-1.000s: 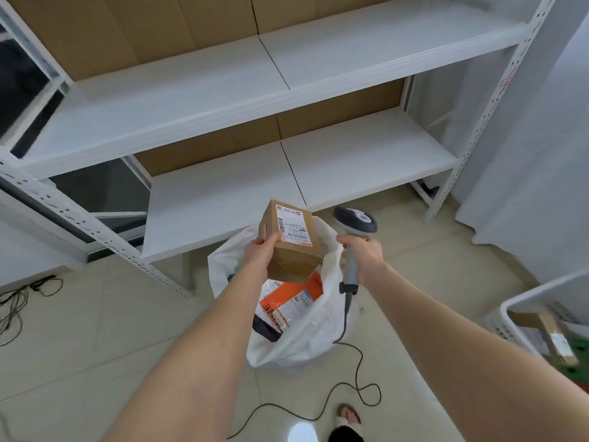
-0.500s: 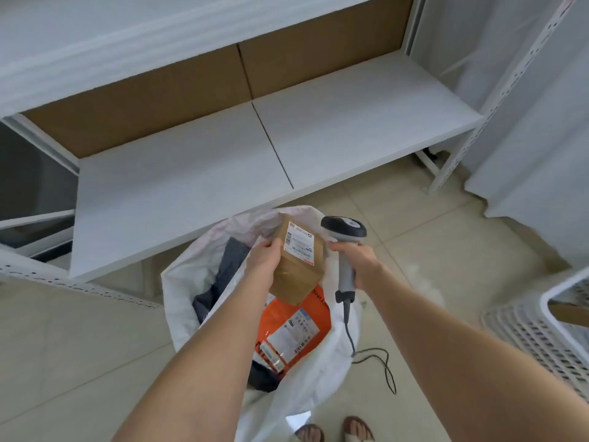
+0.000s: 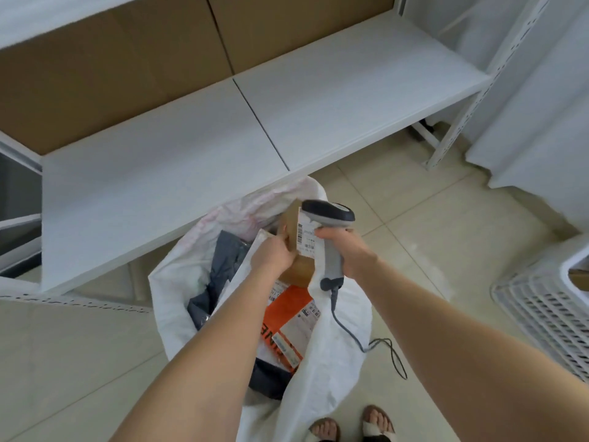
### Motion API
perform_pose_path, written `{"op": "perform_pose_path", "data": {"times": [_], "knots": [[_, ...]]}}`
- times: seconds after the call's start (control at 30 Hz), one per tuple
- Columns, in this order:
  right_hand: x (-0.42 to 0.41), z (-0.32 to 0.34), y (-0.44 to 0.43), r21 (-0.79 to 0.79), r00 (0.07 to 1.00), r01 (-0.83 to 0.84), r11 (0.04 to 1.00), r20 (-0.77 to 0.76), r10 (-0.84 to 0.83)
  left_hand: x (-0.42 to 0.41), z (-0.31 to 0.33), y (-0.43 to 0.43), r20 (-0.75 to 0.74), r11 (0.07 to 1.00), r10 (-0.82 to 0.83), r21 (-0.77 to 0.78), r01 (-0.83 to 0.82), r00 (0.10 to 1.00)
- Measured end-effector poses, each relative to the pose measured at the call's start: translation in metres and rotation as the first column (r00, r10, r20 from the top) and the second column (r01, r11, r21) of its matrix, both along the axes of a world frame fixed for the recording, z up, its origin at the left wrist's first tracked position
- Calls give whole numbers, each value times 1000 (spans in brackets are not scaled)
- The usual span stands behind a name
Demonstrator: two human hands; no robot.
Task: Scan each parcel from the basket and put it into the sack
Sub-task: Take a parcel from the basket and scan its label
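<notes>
parcel: small brown box [image 3: 298, 269], label [image 3: 306, 232] facing up, held over the open mouth of the sack [image 3: 325, 362] and not yet inside.
left hand: [image 3: 272, 253] fingers curled round the box's near-left side; it alone carries the box.
right hand: [image 3: 345, 250] wrapped round the handle of the scanner [image 3: 331, 215], whose head sits right at the label.
key relation: the sack opening lies straight below the box; the box's long axis runs away from me, far end tilted up.
nearer hand: left — i judge it only needs to lower and let go.
sack contents: orange mailer [image 3: 287, 314] and dark grey bag [image 3: 229, 260] underneath.
basket: [image 3: 541, 311] well apart — on my right.
</notes>
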State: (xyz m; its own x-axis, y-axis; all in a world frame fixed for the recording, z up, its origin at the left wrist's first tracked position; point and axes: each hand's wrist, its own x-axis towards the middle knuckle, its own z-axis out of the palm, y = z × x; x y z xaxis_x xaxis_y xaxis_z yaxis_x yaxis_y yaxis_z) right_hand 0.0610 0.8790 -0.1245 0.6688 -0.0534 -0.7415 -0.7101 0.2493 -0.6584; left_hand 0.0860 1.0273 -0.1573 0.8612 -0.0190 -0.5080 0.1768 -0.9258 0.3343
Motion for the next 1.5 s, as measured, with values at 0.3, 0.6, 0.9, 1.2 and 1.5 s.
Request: {"op": "perform_pose_path", "data": {"times": [0.3, 0.6, 0.9, 1.2, 1.5], "knots": [[-4, -25, -12, 144, 999, 32, 989, 33, -37, -11, -71, -40, -6, 983, 88, -158, -88, 996], [-16, -6, -8, -138, 999, -32, 990, 2, 32, -20, -16, -36, -322, 992, -123, -41, 116, 939], [-47, 74, -20, -201, 1000, -1, 980, -6, 0, -24, 86, -21, -161, 984, -101, 131, 123, 982], [-94, 179, -49, -156, 992, 111, 982, 76, -100, -20, 203, -65, 12, 972, -204, 125, 201, 979], [-188, 262, -166, -83, 906, 399, 913, 186, -379, -74, 289, -215, 130, 897, -436, 142, 419, 890]]}}
